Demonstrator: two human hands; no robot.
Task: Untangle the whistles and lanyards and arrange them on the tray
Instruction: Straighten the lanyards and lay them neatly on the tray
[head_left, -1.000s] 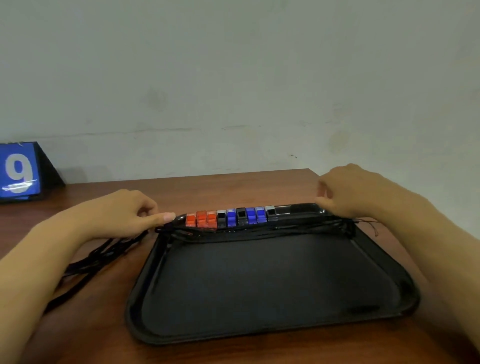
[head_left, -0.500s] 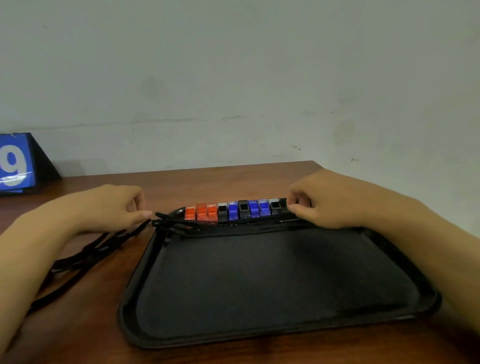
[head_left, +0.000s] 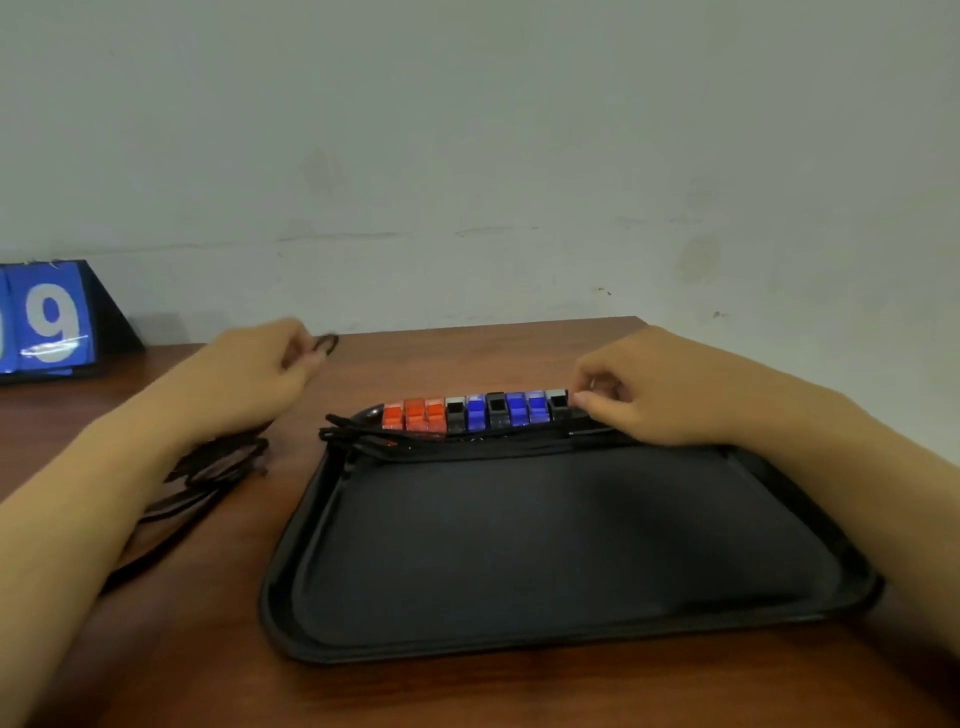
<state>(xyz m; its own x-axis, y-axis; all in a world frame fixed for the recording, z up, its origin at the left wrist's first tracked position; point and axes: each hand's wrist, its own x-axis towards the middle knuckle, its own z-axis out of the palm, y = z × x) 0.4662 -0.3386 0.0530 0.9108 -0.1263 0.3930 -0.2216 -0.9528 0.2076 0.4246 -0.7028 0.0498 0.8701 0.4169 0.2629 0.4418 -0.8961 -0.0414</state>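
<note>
Nine whistles (head_left: 475, 414) sit side by side along the far edge of the black tray (head_left: 545, 631): three orange, then black and blue. The left hand (head_left: 249, 382) has lifted away from the tray's corner toward the back of the counter (head_left: 171, 649), fingers curled around what looks like a dark cord loop, with loose lanyards (head_left: 208, 470) trailing beneath the wrist. The right hand (head_left: 644, 395) has stayed at the row's right end, pinched shut there. Lanyards seemingly remain to lay out.
</note>
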